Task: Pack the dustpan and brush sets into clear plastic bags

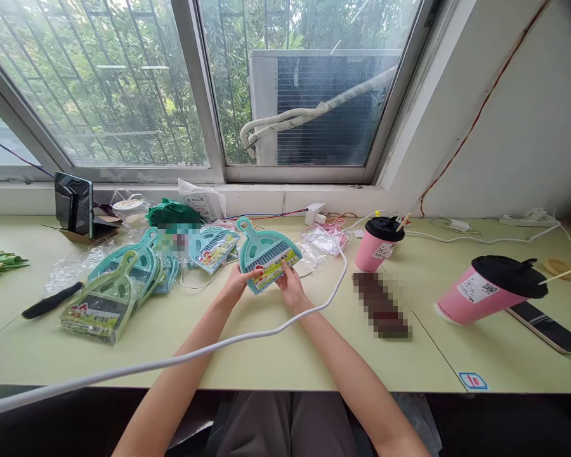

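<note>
Between my two hands is a teal mini dustpan and brush set point(266, 244) with a yellow-green label, tilted with its handle up and to the left. My left hand point(239, 284) grips the lower left corner, thumb on the front. On the lower right edge, my right hand point(290, 287) is closed with its thumb against the label. To the left lie more dustpan sets: a green one point(99, 304) in clear wrap in front, and teal ones point(145, 257) stacked behind. Another teal set point(216, 246) lies just behind my left hand.
A white cable point(266, 333) crosses in front, over my forearms. Pink cups point(375, 244) with black lids and a phone point(552, 327) stand or lie at the right. A tablet point(73, 203) leans at the back left; a black-handled object point(52, 300) lies left. A window point(309, 108) is behind.
</note>
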Demonstrator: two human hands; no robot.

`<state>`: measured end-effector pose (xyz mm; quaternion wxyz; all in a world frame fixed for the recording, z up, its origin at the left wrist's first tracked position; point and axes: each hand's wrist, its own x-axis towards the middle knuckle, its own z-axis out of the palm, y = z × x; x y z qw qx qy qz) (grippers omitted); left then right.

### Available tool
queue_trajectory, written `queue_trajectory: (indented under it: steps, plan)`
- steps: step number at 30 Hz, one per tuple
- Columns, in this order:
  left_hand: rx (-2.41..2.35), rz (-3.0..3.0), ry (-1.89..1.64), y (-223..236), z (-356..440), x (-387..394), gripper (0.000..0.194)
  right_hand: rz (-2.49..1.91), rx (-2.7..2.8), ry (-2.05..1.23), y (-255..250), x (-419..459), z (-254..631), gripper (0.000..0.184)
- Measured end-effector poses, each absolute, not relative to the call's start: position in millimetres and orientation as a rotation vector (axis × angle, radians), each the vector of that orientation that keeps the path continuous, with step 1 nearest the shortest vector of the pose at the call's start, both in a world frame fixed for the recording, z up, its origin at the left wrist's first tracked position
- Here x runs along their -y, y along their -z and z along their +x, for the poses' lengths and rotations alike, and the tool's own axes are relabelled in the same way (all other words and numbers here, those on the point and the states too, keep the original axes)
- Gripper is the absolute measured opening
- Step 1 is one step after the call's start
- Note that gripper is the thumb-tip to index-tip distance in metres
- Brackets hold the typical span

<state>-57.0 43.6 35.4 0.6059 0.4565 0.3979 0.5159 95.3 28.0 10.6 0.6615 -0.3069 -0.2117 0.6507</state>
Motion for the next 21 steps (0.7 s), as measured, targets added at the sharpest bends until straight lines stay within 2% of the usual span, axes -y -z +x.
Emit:
queue_trajectory:
  steps: [5,10,18,21]
  plan:
    - [-0.908,1.065,-1.202,-32,-51,-44,0.056,-0.727,0.513,-1.454,-10,-32,102,0.039]
    - [-0.909,1.159,-1.194,-33,-44,-37,0.062,-0.815,0.497,-1.43,-13,-31,107,0.029]
    - [-0.703,1.398,-0.97,-28,-45,-37,0.065,-0.68,0.437,-1.42,-26,-26,152,0.028]
    - [-0.86,1.748,-1.006,-23,-35,-48,0.052,-0.611,0.426,-1.368,-21,-14,184,0.025]
